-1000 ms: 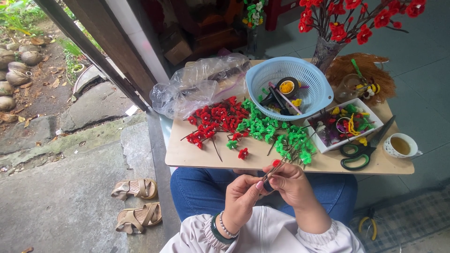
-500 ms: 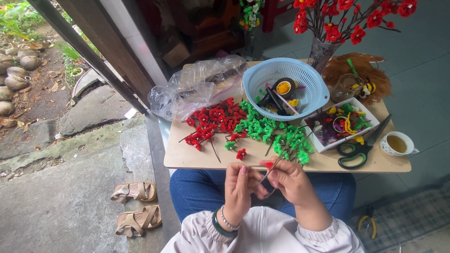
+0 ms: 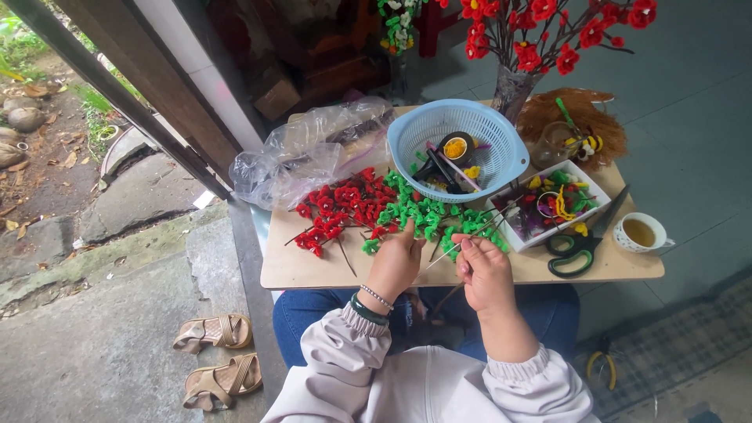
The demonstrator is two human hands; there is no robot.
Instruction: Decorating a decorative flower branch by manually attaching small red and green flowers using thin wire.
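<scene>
Now the left hand (image 3: 397,262) reaches into the green flowers (image 3: 427,215) at mid-tabletop, fingers closing on one. Beside it, the right hand (image 3: 486,270) pinches a thin wire stem (image 3: 470,235) whose length runs up-right toward the white tray (image 3: 599,188). Scissors (image 3: 580,244) lie near the right edge.

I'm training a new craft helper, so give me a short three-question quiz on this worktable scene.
1. True or false: the left hand reaches into the pile of green pipe-cleaner leaves.
2. What lies right of the black-handled scissors? A) white cup of tea B) brown sandals
3. Fill in: the round plastic basket is light ____.

Key: 1 true; 2 A; 3 blue. The right hand pinches a thin wire stem in its fingers.
</scene>
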